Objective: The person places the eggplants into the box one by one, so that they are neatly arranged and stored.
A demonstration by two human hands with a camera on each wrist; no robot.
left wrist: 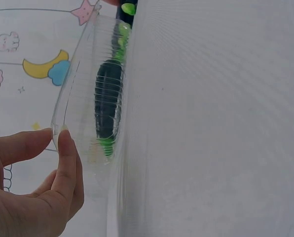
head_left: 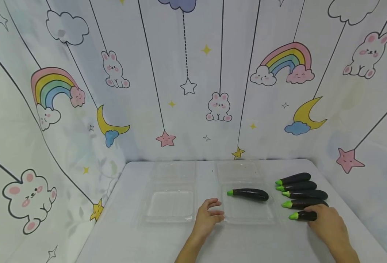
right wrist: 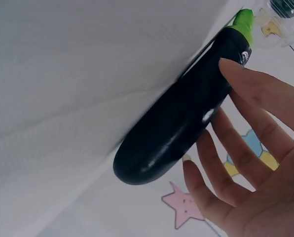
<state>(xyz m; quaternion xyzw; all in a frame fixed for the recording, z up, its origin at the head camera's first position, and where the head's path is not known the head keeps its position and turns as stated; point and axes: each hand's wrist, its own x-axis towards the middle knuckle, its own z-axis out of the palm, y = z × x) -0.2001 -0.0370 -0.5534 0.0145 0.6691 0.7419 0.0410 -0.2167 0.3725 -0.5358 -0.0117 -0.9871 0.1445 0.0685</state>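
Note:
My left hand (head_left: 206, 218) is at the left side of the right-hand clear plastic box (head_left: 249, 220). In the left wrist view its thumb and fingertips pinch the box's thin edge (left wrist: 58, 111). One dark eggplant with a green stem (head_left: 251, 194) lies across the far part of that box. At the right, my right hand (head_left: 328, 224) holds the nearest eggplant (head_left: 306, 216) of a column and hides its rounded end in the head view. In the right wrist view, the thumb lies over this eggplant (right wrist: 176, 118) near its stem, with the fingers along its other side.
Several more eggplants (head_left: 305, 194) lie in a column beyond the right hand, stems pointing left. A second clear box (head_left: 170, 219) stands on the left. Clear lid-like panels (head_left: 173, 171) lie behind both boxes. A printed cloth (head_left: 187, 117) hangs behind the white table (head_left: 121, 233).

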